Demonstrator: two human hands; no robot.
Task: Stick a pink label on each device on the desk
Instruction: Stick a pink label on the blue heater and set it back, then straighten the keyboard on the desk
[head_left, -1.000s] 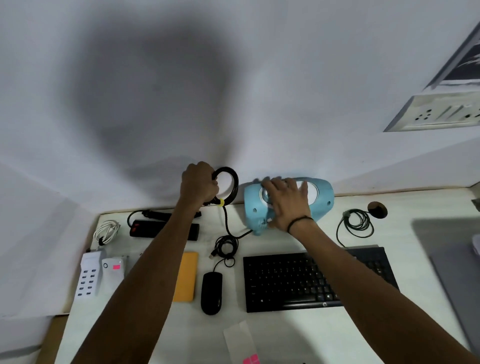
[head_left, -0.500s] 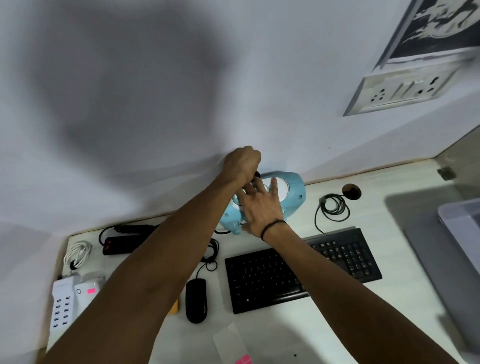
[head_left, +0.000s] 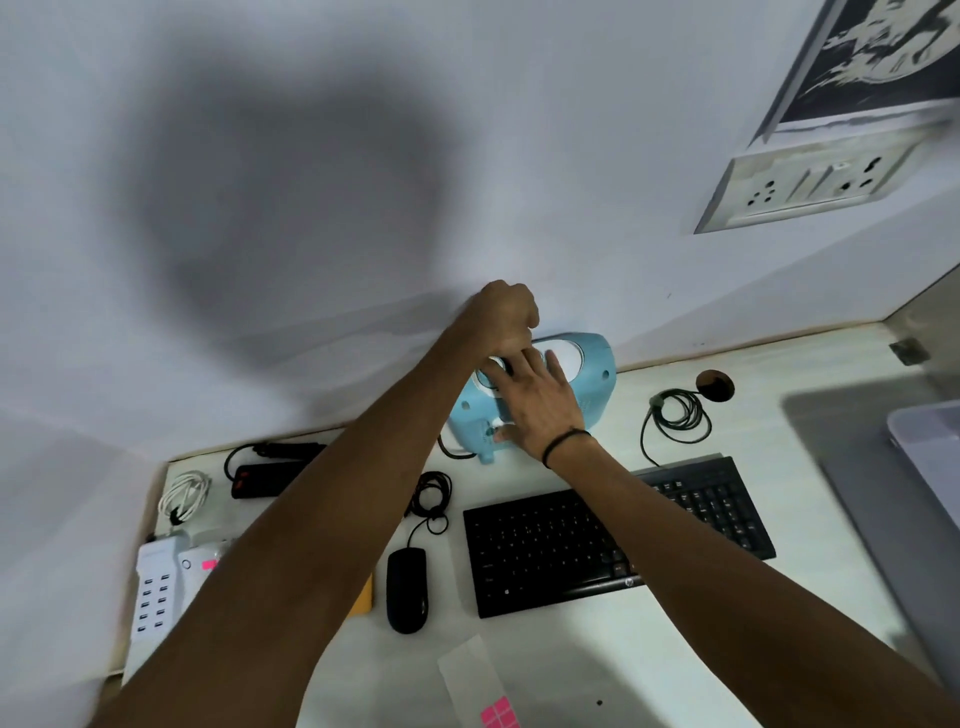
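While both hands work at the far edge of the desk, the sheet of pink labels lies at the near edge on its pale backing strip, several stickers still on it. Just beyond it sit the black mouse and, to its right, the black keyboard; neither shows a pink label in this view. At the near left, the white multi-port charger looks bare, while the small white device touching its right side already carries a pink label. A yellow item peeks out from under the left forearm, too hidden to judge. Farther back on the left lie a coiled white cable and a black power strip; on the right, a coiled dark cable.

Against the far wall stands the light-blue device. The right hand lies flat on its top, fingers spread and holding nothing that I can see. The left hand is curled into a fist just behind it, at the device's far left corner; whether it holds anything cannot be told. No pink label shows on the blue casing. Judging from this, one device is labelled and most remain, the blue one being in hand.
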